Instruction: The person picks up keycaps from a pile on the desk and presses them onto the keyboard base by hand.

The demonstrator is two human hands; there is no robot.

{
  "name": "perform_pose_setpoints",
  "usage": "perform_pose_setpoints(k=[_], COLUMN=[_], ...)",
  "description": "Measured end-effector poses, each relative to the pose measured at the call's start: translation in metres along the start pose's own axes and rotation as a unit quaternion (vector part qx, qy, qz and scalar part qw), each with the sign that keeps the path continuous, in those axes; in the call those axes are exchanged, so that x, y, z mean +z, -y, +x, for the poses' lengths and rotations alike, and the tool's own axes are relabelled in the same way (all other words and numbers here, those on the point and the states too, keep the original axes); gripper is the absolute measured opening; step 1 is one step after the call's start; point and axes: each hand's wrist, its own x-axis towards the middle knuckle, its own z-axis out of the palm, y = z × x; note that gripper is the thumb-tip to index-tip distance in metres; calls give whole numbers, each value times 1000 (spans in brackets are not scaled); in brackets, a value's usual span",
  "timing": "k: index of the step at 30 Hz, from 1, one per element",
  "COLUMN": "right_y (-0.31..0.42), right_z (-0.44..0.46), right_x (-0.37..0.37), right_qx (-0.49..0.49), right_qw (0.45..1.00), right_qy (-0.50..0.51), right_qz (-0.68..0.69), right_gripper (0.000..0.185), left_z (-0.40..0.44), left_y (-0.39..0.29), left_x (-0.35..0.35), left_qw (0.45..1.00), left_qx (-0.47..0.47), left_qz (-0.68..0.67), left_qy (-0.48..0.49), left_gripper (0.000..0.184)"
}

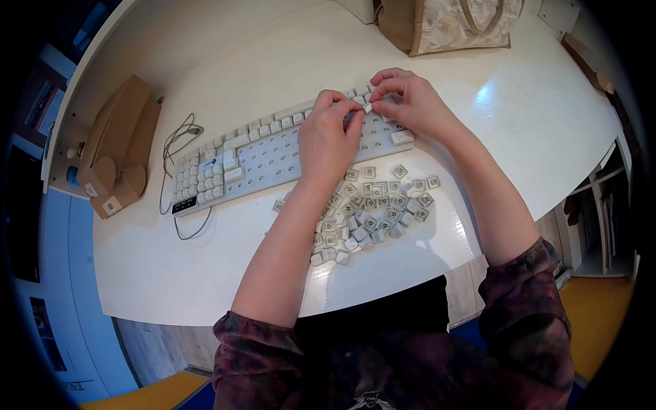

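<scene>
A white keyboard (263,156) lies at an angle across the desk, with keycaps along its far row and left end and bare switch spots over much of its middle. Over its right part, my left hand (329,133) is closed, thumb and index fingertips at a small white keycap (367,107). From the other side my right hand (413,102) pinches at the same keycap, its thumb and index finger closed. Which hand bears it is hard to tell. Just below the keyboard, a heap of loose keycaps (377,203) is spread, many turned underside up; my left forearm hides part of it.
At the left stands a brown cardboard box (123,140), with a dark cable (179,140) looping beside the keyboard. A patterned bag (458,27) sits at the far edge. On the right is another brown cardboard piece (586,63). The desk's front edge curves near my body.
</scene>
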Motion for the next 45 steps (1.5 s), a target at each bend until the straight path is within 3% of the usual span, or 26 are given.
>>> perform_pose_setpoints(k=[5,8,11,17,20,29,38,45], right_y=[20,15,16,2,0,14,20,-8], right_z=[-7,-9,-7,0,-1,-5,-4,2], right_x=[5,10,5,-6,-5,-8,-10,3], right_qx=[-5,-59,-59,-36,-44,-74,-35,37], right_qw=[992,986,988,998,998,991,986,998], right_qy=[-34,-75,-32,50,36,5,10,0], right_qz=[-125,-134,-141,20,22,-112,-165,46], right_gripper=[20,21,21,22,22,17,16,20], left_z=[-1,0,-1,-1,-1,-2,-3,-2], left_y=[2,3,3,1,2,1,1,0], left_x=[2,2,2,1,0,1,0,0], left_qw=[1000,1000,1000,1000,1000,999,998,998], left_qx=[16,13,9,16,21,33,57,61], left_qz=[3,0,-1,-2,-8,2,16,26], left_qy=[-10,-5,0,1,7,2,15,11], left_gripper=[12,13,14,15,16,17,18,19])
